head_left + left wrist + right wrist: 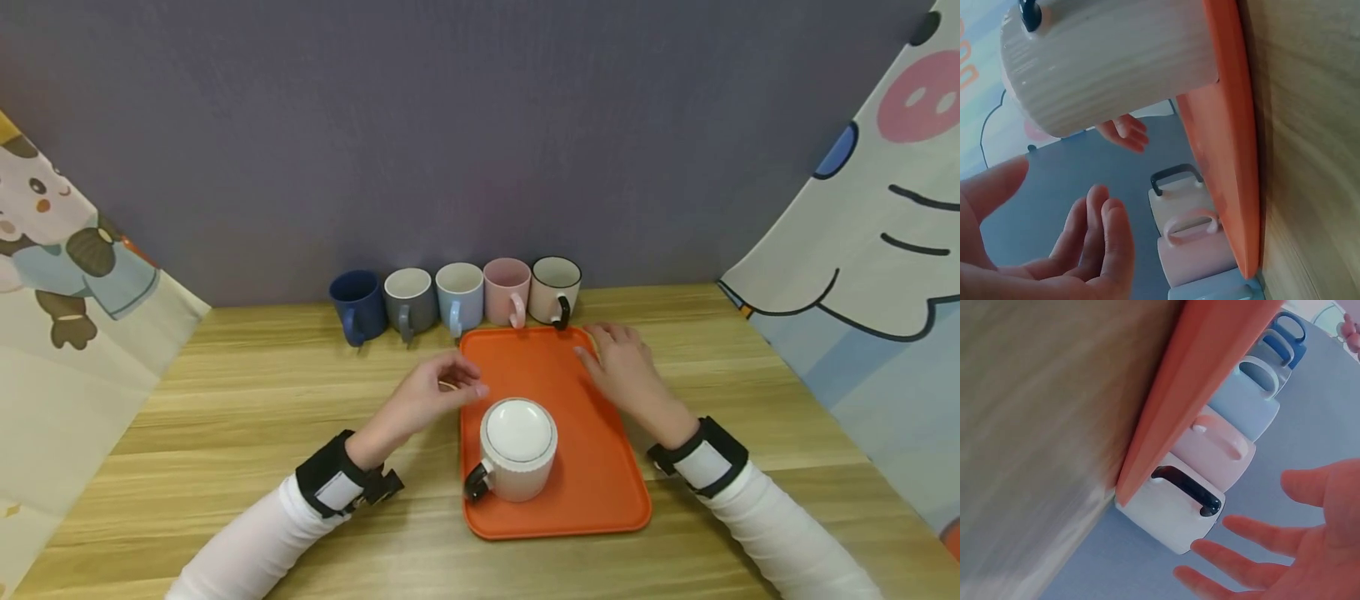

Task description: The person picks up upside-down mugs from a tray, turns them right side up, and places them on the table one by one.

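A white ribbed mug with a black handle [519, 471] stands upside down on the front left part of an orange tray [592, 492]. My left hand [429, 393] hovers by the tray's left edge, behind the mug, with its fingers loosely bent and nothing between them. In the left wrist view, a gap shows between those fingers and the mug [1116, 56]. At the tray's back right corner is my right hand [624, 367], fingers spread and holding nothing. The right wrist view has its fingers [1241, 562] near the cream mug with a black handle [1147, 519].
Along the wall, right behind the tray, several upright mugs form a row: dark blue [367, 310], grey [420, 311], light blue [468, 308], pink [498, 304] and cream [543, 304]. Their handles face the front. A grey wall [450, 133] closes off the wooden table [300, 392] at the back.
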Tool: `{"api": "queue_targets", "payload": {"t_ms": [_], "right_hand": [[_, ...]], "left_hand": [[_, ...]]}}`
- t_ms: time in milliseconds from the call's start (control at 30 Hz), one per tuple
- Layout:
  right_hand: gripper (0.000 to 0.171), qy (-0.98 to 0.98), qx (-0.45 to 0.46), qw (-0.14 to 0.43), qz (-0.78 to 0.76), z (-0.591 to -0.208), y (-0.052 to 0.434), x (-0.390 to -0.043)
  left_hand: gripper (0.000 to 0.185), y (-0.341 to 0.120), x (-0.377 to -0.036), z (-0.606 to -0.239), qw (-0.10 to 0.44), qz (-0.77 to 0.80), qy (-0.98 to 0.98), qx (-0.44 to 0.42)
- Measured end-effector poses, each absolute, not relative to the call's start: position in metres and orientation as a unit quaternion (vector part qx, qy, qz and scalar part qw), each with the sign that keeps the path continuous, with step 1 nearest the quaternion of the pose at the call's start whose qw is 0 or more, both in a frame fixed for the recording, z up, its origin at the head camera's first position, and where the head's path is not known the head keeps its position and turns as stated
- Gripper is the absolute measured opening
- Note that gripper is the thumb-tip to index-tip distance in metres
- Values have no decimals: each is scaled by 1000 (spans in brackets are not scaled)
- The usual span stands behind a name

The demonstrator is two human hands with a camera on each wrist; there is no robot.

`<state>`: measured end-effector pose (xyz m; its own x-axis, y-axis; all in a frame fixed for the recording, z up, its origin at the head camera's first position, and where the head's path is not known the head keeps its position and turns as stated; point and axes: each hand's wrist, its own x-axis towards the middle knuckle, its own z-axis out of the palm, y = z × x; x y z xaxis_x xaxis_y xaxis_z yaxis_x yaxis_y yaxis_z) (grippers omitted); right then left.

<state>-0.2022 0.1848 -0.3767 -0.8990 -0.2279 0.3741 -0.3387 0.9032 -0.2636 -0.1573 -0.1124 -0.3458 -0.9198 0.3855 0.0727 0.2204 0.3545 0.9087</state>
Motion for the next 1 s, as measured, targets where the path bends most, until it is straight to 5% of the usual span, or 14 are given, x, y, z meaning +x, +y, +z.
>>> {"api": "queue_targets", "payload": {"t_ms": [567,1000], "right_hand": [[47,-962,155,156,159,-376,169,-206],[47,-960,167,153,167,-373,163,-206]], "left_hand": [[30,-131,-133,-342,138,355,868,318],[27,-120,-121,-344,179,335,864,332]]}}
